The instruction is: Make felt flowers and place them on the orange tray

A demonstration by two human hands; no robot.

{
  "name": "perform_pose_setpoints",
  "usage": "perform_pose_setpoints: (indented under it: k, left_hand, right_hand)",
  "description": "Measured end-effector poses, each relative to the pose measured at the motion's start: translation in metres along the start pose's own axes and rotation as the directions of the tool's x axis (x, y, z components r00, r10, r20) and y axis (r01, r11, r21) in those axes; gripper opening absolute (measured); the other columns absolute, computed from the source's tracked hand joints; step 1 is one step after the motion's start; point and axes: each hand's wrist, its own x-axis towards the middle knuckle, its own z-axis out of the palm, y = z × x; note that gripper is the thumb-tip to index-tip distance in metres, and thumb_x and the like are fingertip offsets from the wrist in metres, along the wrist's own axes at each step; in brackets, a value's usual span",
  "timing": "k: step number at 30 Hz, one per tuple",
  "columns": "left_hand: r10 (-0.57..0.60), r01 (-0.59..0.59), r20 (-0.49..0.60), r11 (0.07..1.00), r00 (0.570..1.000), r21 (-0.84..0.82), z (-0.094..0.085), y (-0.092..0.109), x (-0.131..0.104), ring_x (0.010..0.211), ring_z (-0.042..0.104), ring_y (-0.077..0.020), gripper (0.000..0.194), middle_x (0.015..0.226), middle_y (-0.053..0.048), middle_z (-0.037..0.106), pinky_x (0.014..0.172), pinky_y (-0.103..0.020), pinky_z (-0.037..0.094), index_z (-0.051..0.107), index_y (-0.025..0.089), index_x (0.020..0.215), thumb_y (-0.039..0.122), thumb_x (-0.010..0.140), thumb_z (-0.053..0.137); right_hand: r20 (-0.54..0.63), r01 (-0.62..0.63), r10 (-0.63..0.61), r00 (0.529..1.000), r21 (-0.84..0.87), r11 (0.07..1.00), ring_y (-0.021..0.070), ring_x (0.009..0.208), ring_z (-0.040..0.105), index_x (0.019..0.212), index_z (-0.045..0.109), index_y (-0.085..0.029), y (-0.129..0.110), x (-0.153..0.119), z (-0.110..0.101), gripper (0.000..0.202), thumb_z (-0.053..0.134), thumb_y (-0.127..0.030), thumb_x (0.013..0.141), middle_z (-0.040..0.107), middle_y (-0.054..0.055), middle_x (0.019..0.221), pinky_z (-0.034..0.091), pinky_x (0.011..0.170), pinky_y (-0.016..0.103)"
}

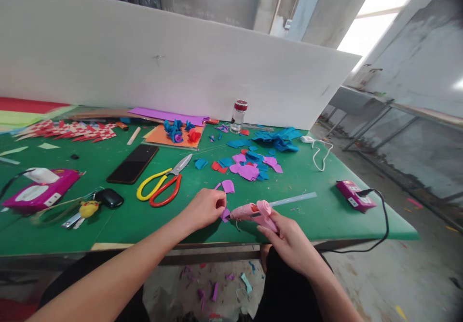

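Observation:
In my right hand (289,237) is a pink glue gun (255,212), gripped by its handle, with a long clear glue stick (294,198) jutting out of its back to the right. Its nozzle points left and meets a small purple paper piece (225,215), pinched in the fingers of my left hand (206,208). Whether the nozzle touches the paper I cannot tell. Just beyond my left fingers lies another purple paper petal (228,186). Scissors (164,182) with yellow and red handles rest to the left of it.
Pink, blue and red paper petals (248,170) lie scattered mid-table, with blue crepe paper (278,140) behind. A glass jar (238,116) stands by the white board (202,66). At left are a phone (133,164), keys (88,209) and a power strip (43,192); another strip (356,195) sits right.

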Motion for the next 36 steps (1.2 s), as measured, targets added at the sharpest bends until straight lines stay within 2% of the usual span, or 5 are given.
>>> perform_pose_setpoints:
  k: [15,23,27,32,36]
  left_hand:
    - [0.024,-0.024,-0.008,1.000,1.000,0.002,0.001,-0.003,0.000,0.062,0.055,-0.0133,0.014,0.066,0.000,0.064,0.057,-0.023,0.033,0.064,0.018,0.065,0.009,0.070,0.054]
    - [0.006,-0.006,-0.008,1.000,1.000,0.000,0.001,0.000,-0.001,0.060,0.055,-0.0134,0.015,0.065,0.000,0.064,0.057,-0.023,0.033,0.064,0.018,0.065,0.008,0.069,0.054]
    - [0.022,-0.022,-0.011,1.000,1.000,0.001,0.001,-0.001,0.000,0.060,0.055,-0.0133,0.015,0.064,0.000,0.063,0.057,-0.023,0.032,0.063,0.018,0.064,0.008,0.069,0.053]
    - [0.033,-0.033,-0.016,0.999,0.999,-0.002,0.003,-0.004,0.000,0.061,0.055,-0.0131,0.014,0.065,0.000,0.064,0.057,-0.023,0.032,0.064,0.018,0.065,0.009,0.070,0.053]
    - [0.023,-0.023,-0.012,1.000,1.000,-0.011,0.003,-0.005,0.000,0.061,0.056,-0.0133,0.014,0.065,0.001,0.065,0.057,-0.023,0.033,0.065,0.018,0.065,0.010,0.070,0.054]
  right_hand:
    - [-0.019,-0.056,0.057,0.998,0.040,0.998,0.0252,0.096,0.065,0.122,0.059,-0.017,0.011,-0.001,-0.007,0.036,0.050,-0.034,0.092,0.069,0.010,0.114,0.050,0.086,0.033]
    - [-0.022,-0.043,0.043,0.999,-0.014,0.999,0.0227,0.079,0.065,0.109,0.065,-0.017,0.007,0.000,-0.005,0.027,0.051,-0.031,0.090,0.071,0.007,0.093,0.050,0.071,0.027]
    - [-0.028,-0.039,0.039,0.999,0.005,0.999,0.0251,0.088,0.066,0.119,0.062,-0.019,0.008,0.000,-0.004,0.033,0.050,-0.031,0.091,0.071,0.009,0.104,0.050,0.077,0.030]
    - [-0.041,-0.124,0.128,0.991,0.094,0.988,0.0286,0.100,0.065,0.121,0.060,-0.020,0.014,-0.001,-0.006,0.036,0.051,-0.036,0.090,0.068,0.010,0.115,0.048,0.088,0.036]
    - [-0.065,-0.196,0.225,0.972,0.299,0.934,0.0251,0.090,0.066,0.128,0.049,-0.020,0.020,0.000,-0.015,0.049,0.059,-0.040,0.084,0.069,0.009,0.107,0.050,0.079,0.034]
